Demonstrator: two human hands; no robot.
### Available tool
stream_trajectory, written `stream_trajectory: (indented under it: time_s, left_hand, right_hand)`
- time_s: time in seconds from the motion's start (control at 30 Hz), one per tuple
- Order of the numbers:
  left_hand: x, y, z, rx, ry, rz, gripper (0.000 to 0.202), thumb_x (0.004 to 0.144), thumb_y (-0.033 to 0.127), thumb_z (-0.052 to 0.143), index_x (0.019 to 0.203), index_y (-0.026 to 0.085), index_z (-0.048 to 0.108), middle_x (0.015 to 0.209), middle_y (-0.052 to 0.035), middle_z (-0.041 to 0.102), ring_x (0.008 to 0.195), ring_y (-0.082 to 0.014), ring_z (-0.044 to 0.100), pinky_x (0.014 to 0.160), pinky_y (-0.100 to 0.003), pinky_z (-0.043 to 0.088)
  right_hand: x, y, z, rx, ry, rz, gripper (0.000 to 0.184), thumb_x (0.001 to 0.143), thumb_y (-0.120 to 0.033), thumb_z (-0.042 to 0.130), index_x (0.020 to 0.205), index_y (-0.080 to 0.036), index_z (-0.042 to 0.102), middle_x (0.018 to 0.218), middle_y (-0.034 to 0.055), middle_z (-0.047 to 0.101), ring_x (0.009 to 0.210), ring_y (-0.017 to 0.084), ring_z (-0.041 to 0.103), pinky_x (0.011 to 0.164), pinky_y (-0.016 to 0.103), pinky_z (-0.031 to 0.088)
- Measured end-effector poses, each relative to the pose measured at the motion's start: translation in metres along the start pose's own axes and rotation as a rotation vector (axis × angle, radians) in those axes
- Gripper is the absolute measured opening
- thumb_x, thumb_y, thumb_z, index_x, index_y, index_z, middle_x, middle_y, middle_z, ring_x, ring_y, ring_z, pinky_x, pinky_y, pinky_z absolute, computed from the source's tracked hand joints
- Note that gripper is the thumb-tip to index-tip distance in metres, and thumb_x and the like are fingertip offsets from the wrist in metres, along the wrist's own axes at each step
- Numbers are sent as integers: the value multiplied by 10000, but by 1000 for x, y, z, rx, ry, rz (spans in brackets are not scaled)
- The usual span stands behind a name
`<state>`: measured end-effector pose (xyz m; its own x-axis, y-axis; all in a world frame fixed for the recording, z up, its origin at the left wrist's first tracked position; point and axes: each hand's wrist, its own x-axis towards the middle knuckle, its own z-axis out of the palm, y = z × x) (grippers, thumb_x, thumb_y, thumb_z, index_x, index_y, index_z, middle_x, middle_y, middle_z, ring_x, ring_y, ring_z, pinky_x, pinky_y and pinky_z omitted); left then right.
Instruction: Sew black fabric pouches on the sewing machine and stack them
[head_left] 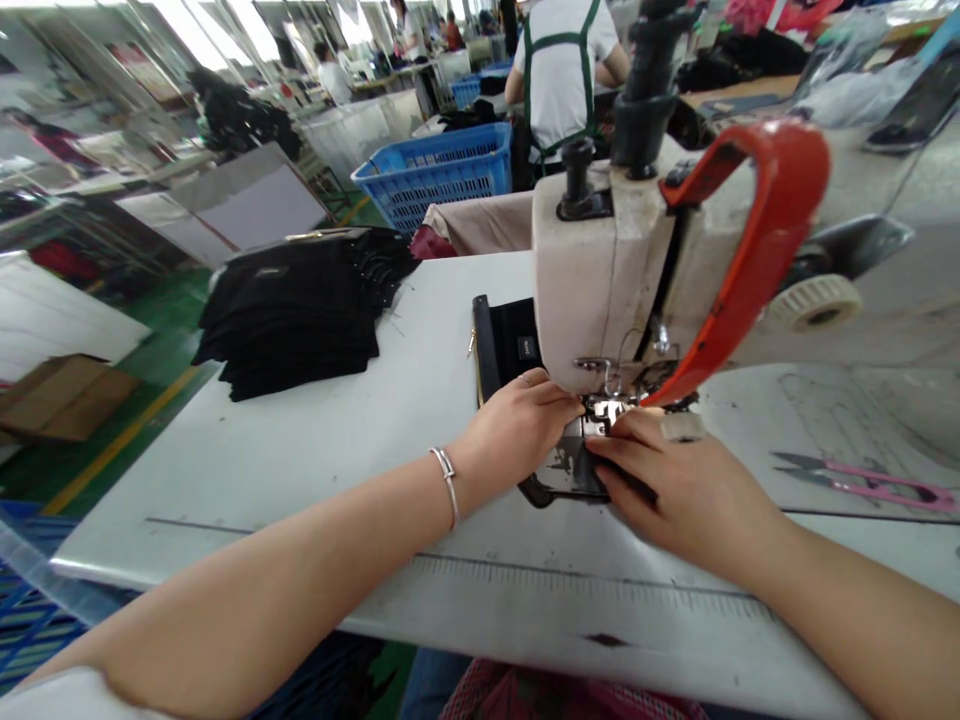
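A cream sewing machine (592, 270) with a red guard (757, 240) stands on the white table (315, 450). A black fabric piece (506, 345) lies under its head, reaching behind the needle area. My left hand (517, 425), with a silver bracelet on the wrist, has its fingers pinched together at the presser foot (604, 410). My right hand (682, 480) lies on the fabric just in front of the foot, fingers pressed down, with tape on one fingertip. What the left fingers pinch is too small to make out.
A stack of black fabric pieces (300, 310) lies at the table's far left. Pink thread snips (870, 485) rest at the right. A blue crate (439, 175) stands behind, and a person in a white shirt (562, 70) works beyond. A cardboard box (64, 395) sits on the floor.
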<state>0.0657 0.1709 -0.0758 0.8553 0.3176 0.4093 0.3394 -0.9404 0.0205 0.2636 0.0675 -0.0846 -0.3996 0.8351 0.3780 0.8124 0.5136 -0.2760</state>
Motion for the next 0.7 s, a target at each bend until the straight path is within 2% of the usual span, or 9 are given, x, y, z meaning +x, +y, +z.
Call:
stream_trajectory:
  time_s: [0.1,0.2,0.3,0.37,0.43,0.5,0.57,0.63,0.7]
  left_hand:
    - [-1,1,2,-17,-12,-26,168,978,130,534,967,157,699,982,-50,747,946,-187,684,913,-333,539]
    - [1,3,-3,-118,-32,-140,174,953,111,553,986,167,714,1012,-48,746,966,-201,681,920,-354,549]
    - [6,3,-18,-292,-139,-336,197,890,78,598,1009,164,728,1053,-42,743,966,-195,692,875,-322,577]
    - [8,0,-30,-387,-247,-407,209,882,96,607,1041,156,728,1058,-43,741,896,-174,708,808,-286,596]
    - [8,-5,-39,-401,-333,-344,217,914,138,593,1086,159,725,1071,-51,738,885,-173,714,830,-301,602]
    - [4,-10,-42,-338,-359,-178,239,952,172,572,1145,168,712,1143,-71,724,1022,-211,696,974,-381,567]
    - [-4,-14,-37,-293,-333,-32,277,980,179,539,1221,175,676,1257,-89,684,1185,-239,629,1089,-448,496]
    - [-14,-13,-29,-312,-282,9,325,998,171,507,1303,185,617,1352,-88,633,1273,-227,572,1126,-451,471]
    - [-24,-8,-21,-345,-227,-38,353,1010,170,493,1353,196,570,1394,-80,604,1304,-206,550,1129,-439,477]
  right_hand:
    - [1,0,0,11,-5,-3,258,961,-226,500,1117,-139,687,1079,126,669,998,272,632,788,415,518]
    - [1,0,-1,10,-3,-16,258,957,-220,503,1106,-132,696,1055,127,671,972,276,630,792,431,517]
    - [0,0,-2,3,16,-54,248,960,-215,509,1085,-137,709,1010,118,674,908,264,626,769,427,509]
    - [-1,0,-3,11,22,-84,251,961,-204,511,1105,-142,707,1007,113,672,888,249,621,759,414,501]
    - [-2,2,-4,22,8,-100,270,964,-195,507,1155,-148,693,1029,115,669,903,243,617,770,410,497]
    - [-3,4,-4,31,-12,-109,292,962,-181,499,1191,-146,677,1049,120,668,927,247,617,786,416,499]
    - [-4,6,-4,33,-7,-122,295,949,-158,497,1181,-129,676,1029,121,672,928,256,622,790,424,502]
    - [-3,7,-4,31,6,-140,299,927,-130,500,1167,-105,676,1002,123,679,928,269,628,797,436,503]
    - [-3,6,-5,20,3,-155,303,906,-117,507,1156,-106,677,989,120,682,913,279,628,781,445,501]
